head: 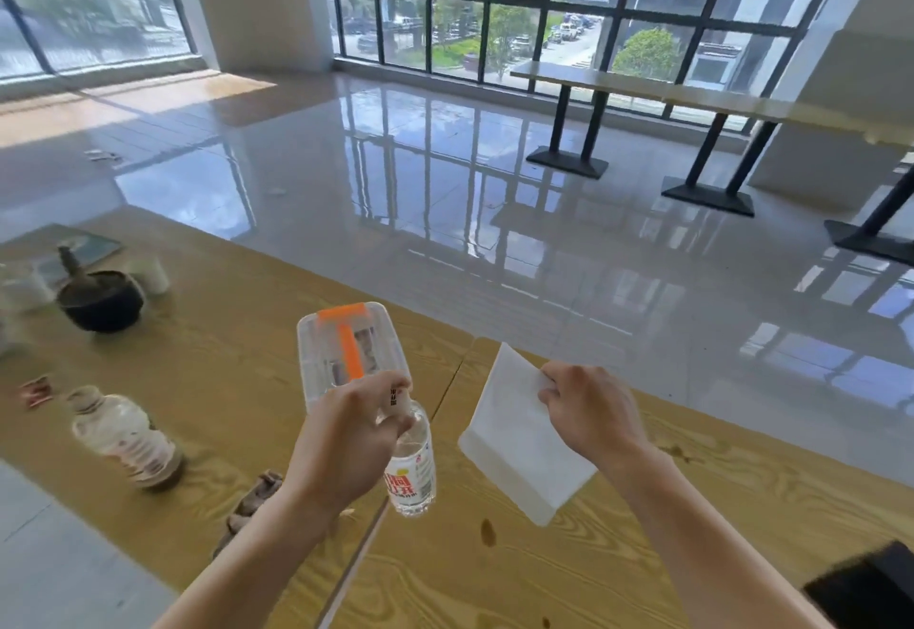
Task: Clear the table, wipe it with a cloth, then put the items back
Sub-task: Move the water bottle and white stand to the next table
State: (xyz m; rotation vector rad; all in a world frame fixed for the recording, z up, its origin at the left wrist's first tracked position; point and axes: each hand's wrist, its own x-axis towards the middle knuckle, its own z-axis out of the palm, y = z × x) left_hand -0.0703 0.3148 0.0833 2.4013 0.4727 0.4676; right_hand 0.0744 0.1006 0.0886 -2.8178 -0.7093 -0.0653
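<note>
We are looking at a big open hall, canteen or office common area. A glossy tiled floor (395, 173) is stretching far, and tall dark-framed windows (544, 10) are lining the far wall. Long tables (643, 89) are standing on black pedestal bases (566, 163) at far right, matching the near wooden table (222, 356). Parked cars (569, 29) and trees (648, 52) are showing outside.

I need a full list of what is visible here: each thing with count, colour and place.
table: one, yellow wood, nearest
water bottle: one, clear with red label, in left hand
clear box: one, orange handle, at that hand's fingers
cloth: one, white, in right hand
second bottle: one, clear, table's left
bowl: one, dark, table's far left
rag: one, brown, table's front edge
far tables: at least two, pale, upper right
left hand: one, grips water bottle
right hand: one, pinches cloth
</note>
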